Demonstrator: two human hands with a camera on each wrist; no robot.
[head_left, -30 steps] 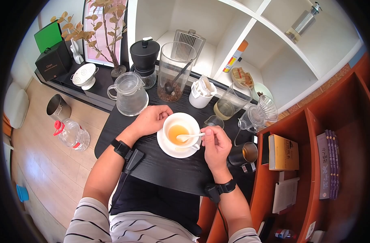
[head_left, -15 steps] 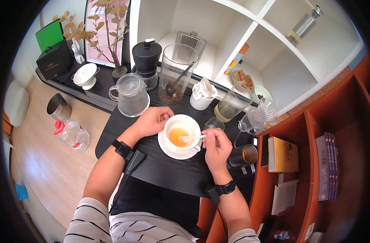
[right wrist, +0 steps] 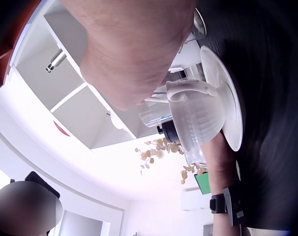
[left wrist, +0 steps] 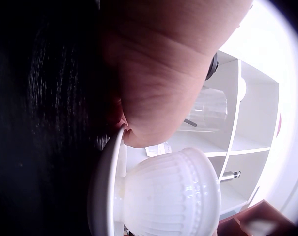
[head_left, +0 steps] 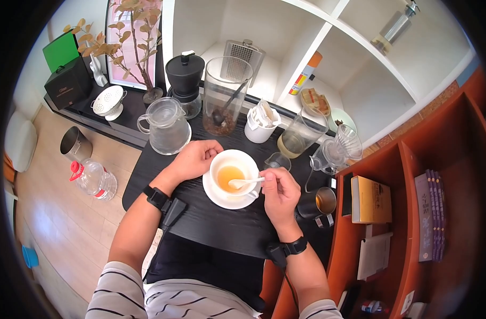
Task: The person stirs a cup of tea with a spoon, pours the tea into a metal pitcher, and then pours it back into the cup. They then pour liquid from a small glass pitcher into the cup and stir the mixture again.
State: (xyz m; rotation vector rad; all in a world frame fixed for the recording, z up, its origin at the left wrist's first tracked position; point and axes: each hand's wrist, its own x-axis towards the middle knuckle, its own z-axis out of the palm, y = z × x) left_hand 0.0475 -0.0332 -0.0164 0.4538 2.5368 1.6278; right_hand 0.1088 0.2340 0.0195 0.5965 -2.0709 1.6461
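Observation:
A white ribbed cup [right wrist: 198, 115] with amber liquid [head_left: 229, 174] stands on a white saucer [head_left: 213, 194] on the black table. My left hand [head_left: 195, 158] pinches the saucer's rim on the left; in the left wrist view the thumb [left wrist: 141, 135] lies over the edge beside the cup. On the other side my right hand [head_left: 280, 194] pinches the handle of a white spoon [head_left: 249, 182] between thumb and fingers. The spoon's bowl dips into the liquid. The cup's handle [head_left: 254, 194] points toward the right hand.
Behind the cup stand a glass pitcher [head_left: 168, 130], a black grinder [head_left: 184, 72], a tall glass [head_left: 227, 80], a white cup with a drip bag [head_left: 261, 127] and a tilted glass [head_left: 301, 135]. At right are a small glass jug [head_left: 278, 161], a metal pitcher [head_left: 308, 204] and a bookshelf [head_left: 400, 159].
The spoon shifts slightly inside the cup, first right and then back left, with the right hand. The left hand stays at the saucer. The head view sways a little.

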